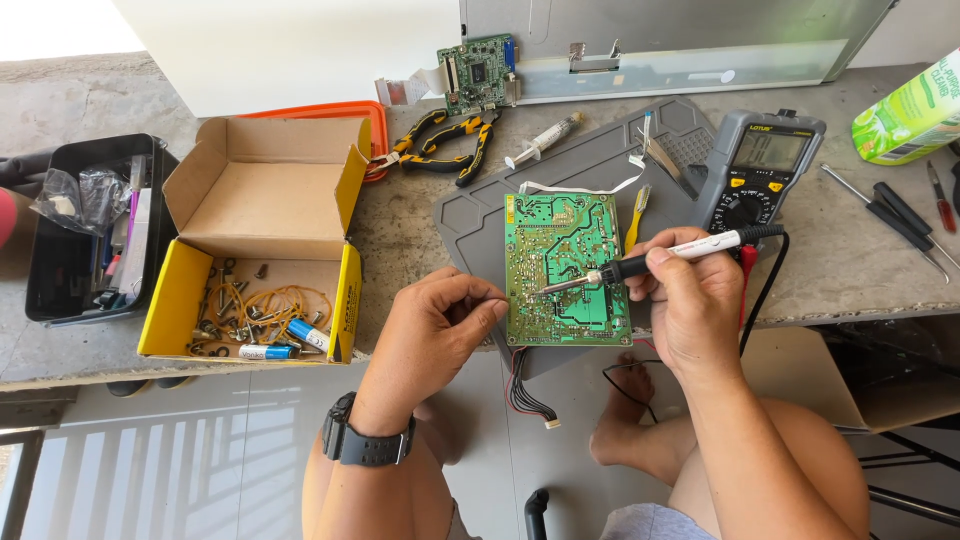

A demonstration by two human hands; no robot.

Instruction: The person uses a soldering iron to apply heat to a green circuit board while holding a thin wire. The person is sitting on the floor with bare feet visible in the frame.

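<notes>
A green circuit board (563, 262) lies solder side up on a grey mat (470, 230) at the bench's front edge. My right hand (690, 300) holds a soldering iron (650, 262) like a pen, its tip touching the board's left middle. My left hand (432, 335) rests beside the board's left edge, fingers curled with thumb and forefinger pinched together; whether anything thin is between them I cannot tell. A black watch sits on that wrist.
An open cardboard box (262, 240) with screws, wire and small batteries sits left. A black bin (90, 230) stands further left. Pliers (445, 145), a syringe (545, 138), a small green board (478, 72), a multimeter (760, 165), screwdrivers (900, 215) and a green carton (912, 115) lie behind.
</notes>
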